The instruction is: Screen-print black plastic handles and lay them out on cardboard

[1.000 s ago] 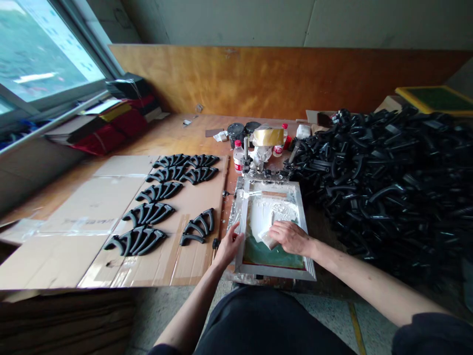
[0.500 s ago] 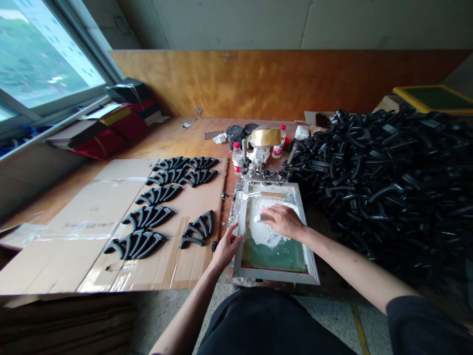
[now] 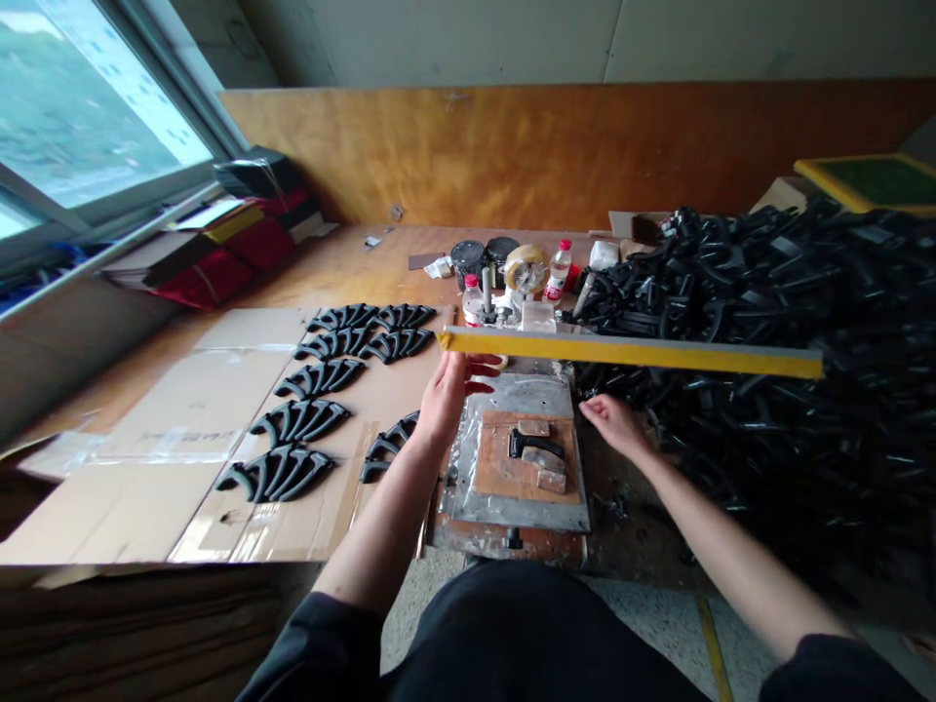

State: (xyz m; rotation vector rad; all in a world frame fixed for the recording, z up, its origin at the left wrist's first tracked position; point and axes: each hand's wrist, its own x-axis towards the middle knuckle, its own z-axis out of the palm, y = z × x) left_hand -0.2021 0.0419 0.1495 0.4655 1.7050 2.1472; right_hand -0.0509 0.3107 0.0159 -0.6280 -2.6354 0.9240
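My left hand (image 3: 451,398) is at the left corner of a raised printing screen frame (image 3: 636,353), gripping its edge, fingers stretched beneath. The frame shows edge-on as a long yellow and grey bar. Below it, a metal base plate (image 3: 468,507) carries a brown board (image 3: 497,473). One curved black plastic part (image 3: 537,446) lies on that board between small blocks (image 3: 550,480). My right hand (image 3: 612,421) hovers right of the plate with its fingers drawn together; whatever may be in them is too small to make out.
Fans of black parts (image 3: 299,419) lie on flattened cardboard (image 3: 168,429) at left. A big heap of black parts (image 3: 746,292) fills the right side. Behind the plate stand red-capped bottles (image 3: 558,271), dark tubs (image 3: 468,261) and a tape roll (image 3: 525,270).
The screen frame has swung up off the base plate, uncovering the board and black part. My left hand has risen with it. My right hand has left the white paste and moved right.
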